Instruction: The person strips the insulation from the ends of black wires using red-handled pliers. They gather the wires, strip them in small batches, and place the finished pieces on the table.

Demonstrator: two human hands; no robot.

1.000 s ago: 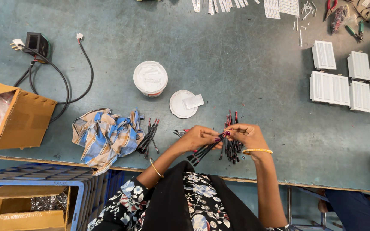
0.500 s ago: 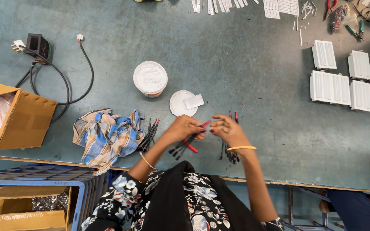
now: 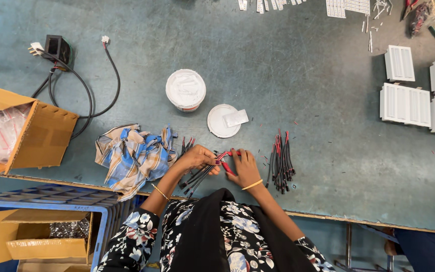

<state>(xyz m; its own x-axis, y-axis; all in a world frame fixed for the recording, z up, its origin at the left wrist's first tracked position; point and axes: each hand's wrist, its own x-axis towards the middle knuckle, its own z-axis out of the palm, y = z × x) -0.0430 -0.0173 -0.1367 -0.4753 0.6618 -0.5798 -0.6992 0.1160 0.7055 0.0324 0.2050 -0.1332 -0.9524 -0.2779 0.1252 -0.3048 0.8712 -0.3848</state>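
While the left hand (image 3: 196, 158) grips a wire bundle (image 3: 197, 177), the right hand (image 3: 244, 168) pinches a red-handled tool (image 3: 224, 160); more wires (image 3: 281, 160) lie just right on the tabletop (image 3: 318, 90).

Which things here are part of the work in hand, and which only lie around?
In use: left hand, right hand, red-handled tool, held wires, wire pile.
Lying about: cloth, white tub, lid, cardboard box, black cable.

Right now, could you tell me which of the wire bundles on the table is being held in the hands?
The bundle of wires nearest the table edge, gripped by the left hand with the right hand touching it. The bundle to the right lies untouched, as do the wires beside the cloth.
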